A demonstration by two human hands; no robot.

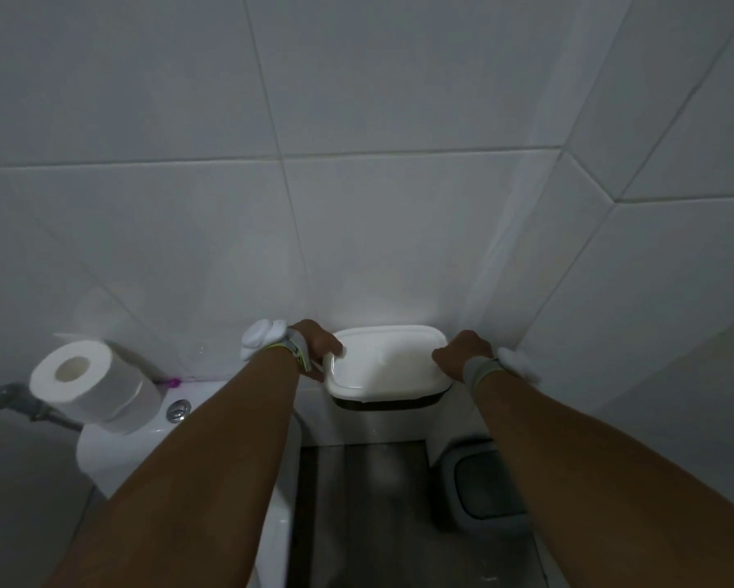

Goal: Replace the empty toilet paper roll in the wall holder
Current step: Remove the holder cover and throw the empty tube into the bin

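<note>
Clenched on the holder lid [384, 360], our left grip [319, 346] curls round its left edge and our right grip [458, 354] round its right edge.

Far left, a grey fitting [8, 396] sticks out by the wall; we cannot tell what it is. Next to it the fresh toilet paper roll [114, 388] rests on the cistern [114, 456], touching the tiled wall [399, 231]. Its core hole is turned up towards us and a little left, so its axis runs tilted, from upper left down to the right. The chrome flush button [178, 410] sits just beside it.

Further right is the wall holder [382, 418], fixed low on the tiles with its long axis running left to right along the wall. The lid is raised only a crack, with a dark gap along the near edge. The empty roll is hidden under it; we cannot see it.

We judge the step to be lifting the lid. To do it well, we should raise both ends evenly so the lid pivots up towards the wall without twisting, then hold it with one grip while the other reaches in.

At the right, on the floor, stands a grey bin [488, 485], near enough for the spent core.
</note>
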